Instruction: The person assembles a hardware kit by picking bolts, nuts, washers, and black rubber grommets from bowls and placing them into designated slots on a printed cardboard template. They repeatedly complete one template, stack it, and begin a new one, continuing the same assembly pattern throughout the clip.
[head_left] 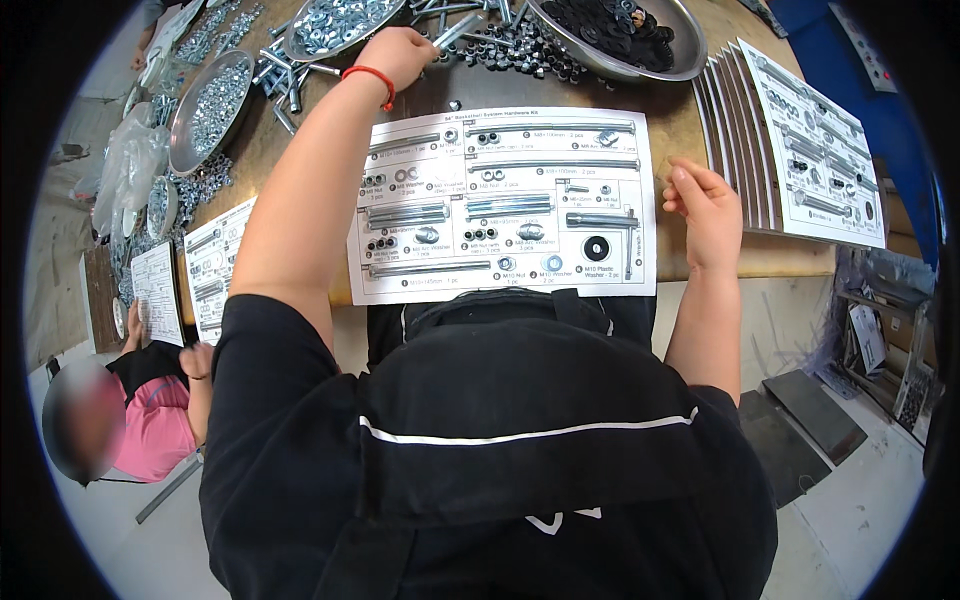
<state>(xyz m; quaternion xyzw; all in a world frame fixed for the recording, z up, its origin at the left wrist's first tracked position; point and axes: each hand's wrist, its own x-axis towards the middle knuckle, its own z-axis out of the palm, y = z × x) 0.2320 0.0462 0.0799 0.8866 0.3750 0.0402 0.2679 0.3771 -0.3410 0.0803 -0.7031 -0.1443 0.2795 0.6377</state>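
Note:
My left hand (398,60), with a red cord around the wrist, reaches to the hardware at the far side of the table. Its fingers are closed on a silver bolt (458,32) that sticks out past the fingertips. A white hardware card (500,205) lies in front of me, covered with images of bolts, nuts, washers and a wrench; I cannot tell whether any real parts lie on it. Just beyond the card's right edge is my right hand (708,210), thumb and index finger pinched together. Whatever the pinch may hold is too small to make out.
Black nuts (535,55) lie loose beyond the card, beside a metal bowl of black washers (645,40). Other bowls hold silver nuts (335,25) and small hardware (215,105). At right stands a stack of cards (815,150). A person in pink (160,425) sits at left.

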